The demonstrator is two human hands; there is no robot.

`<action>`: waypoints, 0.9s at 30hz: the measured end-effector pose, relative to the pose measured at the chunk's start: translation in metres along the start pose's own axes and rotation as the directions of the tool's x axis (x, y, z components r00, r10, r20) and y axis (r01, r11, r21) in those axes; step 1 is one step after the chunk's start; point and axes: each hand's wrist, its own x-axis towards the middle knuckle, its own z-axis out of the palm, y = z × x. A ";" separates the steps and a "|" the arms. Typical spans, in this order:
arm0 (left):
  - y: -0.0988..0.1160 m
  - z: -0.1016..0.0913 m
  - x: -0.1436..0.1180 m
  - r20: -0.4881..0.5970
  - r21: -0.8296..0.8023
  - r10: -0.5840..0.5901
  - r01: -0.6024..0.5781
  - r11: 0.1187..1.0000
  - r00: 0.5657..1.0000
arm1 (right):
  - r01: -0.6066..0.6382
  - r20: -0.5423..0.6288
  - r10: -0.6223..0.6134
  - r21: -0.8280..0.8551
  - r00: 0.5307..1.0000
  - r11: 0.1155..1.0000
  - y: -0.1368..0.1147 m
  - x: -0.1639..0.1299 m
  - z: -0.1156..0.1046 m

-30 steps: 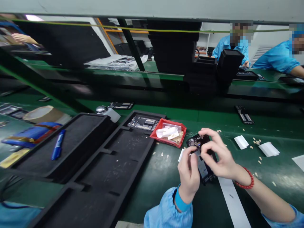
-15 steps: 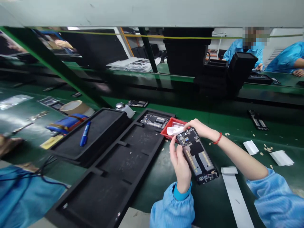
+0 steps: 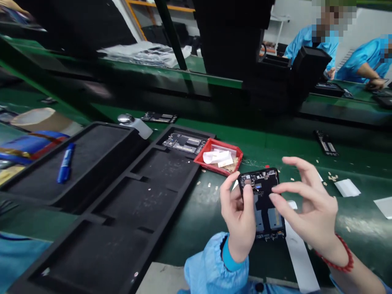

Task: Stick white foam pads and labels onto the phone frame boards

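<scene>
My left hand [image 3: 240, 218] grips an opened smartphone [image 3: 265, 208] by its left edge, thumb on the front and fingers behind. The phone is tilted up above the bench, its circuit board and grey panels showing. Over the phone's upper right side is my right hand [image 3: 312, 206], thumb and index fingertip pinched together and the other fingers raised. Whatever may be between those fingertips is too small to make out. Beyond the phone stands a red bin [image 3: 219, 157] holding white paper pieces and small tan bits. A white paper strip [image 3: 300, 257] lies below my right hand.
A long black compartment tray [image 3: 122, 228] runs along the left, with another phone body [image 3: 185, 143] in its far compartment. Beside it, a blue marker [image 3: 65, 163] lies on a black tray [image 3: 101, 151]. A pump bottle [image 3: 141, 126] stands behind. Co-workers in blue sit across the bench.
My right hand has come from behind the phone's top to its right front, fingers now pinched. The phone has turned more upright in my left hand. The view has shifted down and right.
</scene>
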 end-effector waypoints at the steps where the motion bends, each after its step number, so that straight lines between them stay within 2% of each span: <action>1: 0.003 0.000 -0.003 -0.008 0.022 0.037 -0.037 0.999 0.999 | -0.017 0.029 0.017 0.010 0.999 1.000 -0.004 -0.005 0.001; 8: 0.013 0.002 -0.017 -0.019 0.113 0.238 -0.235 0.965 0.971 | -0.107 0.041 0.103 0.122 0.994 0.987 -0.011 -0.009 0.006; 13: 0.015 0.002 -0.019 -0.020 0.138 0.350 -0.344 0.929 0.937 | -0.113 0.029 0.110 0.148 0.994 0.982 -0.016 -0.010 0.004; 17: 0.018 0.003 -0.021 -0.035 0.151 0.384 -0.375 0.914 0.923 | -0.131 0.005 0.132 0.160 0.991 0.978 -0.019 -0.011 0.005; 27: 0.027 0.009 -0.030 -0.092 0.219 0.375 -0.348 0.911 0.922 | -0.141 -0.137 0.172 0.209 0.976 0.968 -0.026 -0.017 0.013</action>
